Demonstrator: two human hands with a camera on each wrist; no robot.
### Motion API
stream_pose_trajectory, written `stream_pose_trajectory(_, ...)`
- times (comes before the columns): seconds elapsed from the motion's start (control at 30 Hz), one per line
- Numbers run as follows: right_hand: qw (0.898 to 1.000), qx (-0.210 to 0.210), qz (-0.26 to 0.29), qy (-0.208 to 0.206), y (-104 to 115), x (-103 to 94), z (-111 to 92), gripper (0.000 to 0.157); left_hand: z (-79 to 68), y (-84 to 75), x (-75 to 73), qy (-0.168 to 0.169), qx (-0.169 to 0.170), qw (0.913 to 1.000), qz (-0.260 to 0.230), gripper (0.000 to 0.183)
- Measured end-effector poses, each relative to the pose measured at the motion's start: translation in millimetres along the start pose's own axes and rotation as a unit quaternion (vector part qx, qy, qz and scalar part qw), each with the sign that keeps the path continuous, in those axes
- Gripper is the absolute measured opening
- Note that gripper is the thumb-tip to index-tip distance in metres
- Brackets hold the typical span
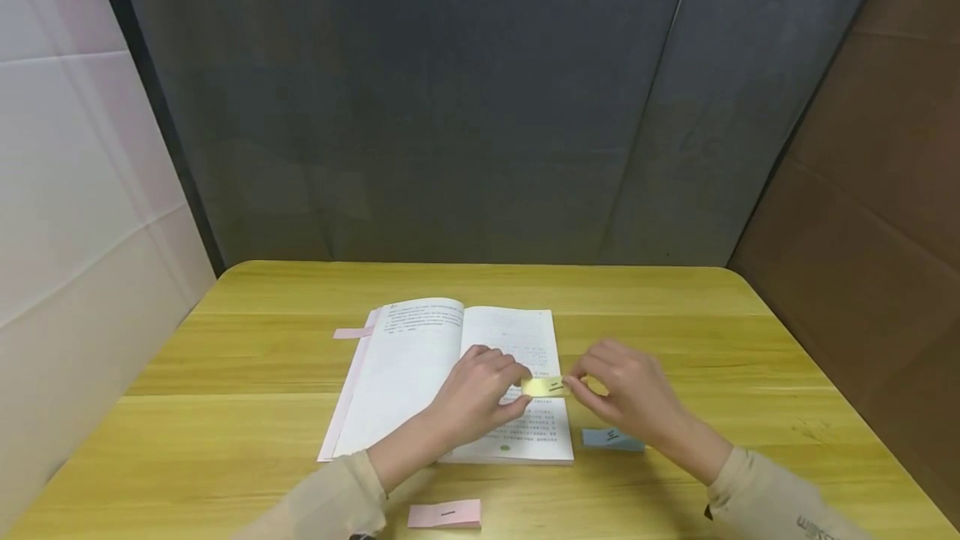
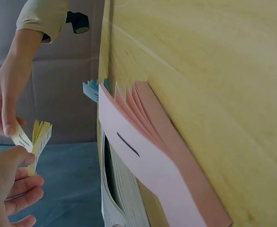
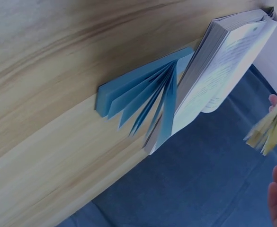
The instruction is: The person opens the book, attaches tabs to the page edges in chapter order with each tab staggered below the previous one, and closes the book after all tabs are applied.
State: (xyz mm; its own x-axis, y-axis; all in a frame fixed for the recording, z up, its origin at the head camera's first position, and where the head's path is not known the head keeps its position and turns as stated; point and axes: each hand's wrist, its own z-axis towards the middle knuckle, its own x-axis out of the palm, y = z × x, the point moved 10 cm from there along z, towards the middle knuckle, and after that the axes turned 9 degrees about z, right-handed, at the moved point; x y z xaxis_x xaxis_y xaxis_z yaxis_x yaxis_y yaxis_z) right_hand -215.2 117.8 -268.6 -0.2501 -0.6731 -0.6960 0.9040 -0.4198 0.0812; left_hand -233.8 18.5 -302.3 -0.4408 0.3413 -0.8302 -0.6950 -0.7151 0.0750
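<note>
Yellow, narrow paper note pad (image 1: 538, 387) stretches left to right, lengthwise, above the right page of an open, white-paged book (image 1: 405, 390), both hands equally near: the left hand (image 1: 482, 387) pinches its left end, the right hand (image 1: 622, 383) a black-marked sheet (image 2: 22, 140) at the right.

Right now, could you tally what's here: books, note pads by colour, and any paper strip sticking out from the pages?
Book: 1
Yellow note pad: 1
Blue note pad: 1
Pink note pad: 1
Pink strip sticking out of the book: 1
Total: 5
</note>
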Motion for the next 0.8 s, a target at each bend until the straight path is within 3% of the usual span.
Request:
stream_pose_trajectory(0.5, 0.999, -0.027, -0.016, 0.023, 13, 4.4, 0, 0.023, -0.5, -3.6, 12.6, 0.033, 0.003, 0.9992, -0.021, 0.015)
stream_pose_trajectory(0.8, 0.991, -0.125, -0.046, 0.005, 38, 2.2, 0, 0.03, 0.6, -5.7, 16.0, 0.035, 0.005, 0.9985, -0.043, 0.013)
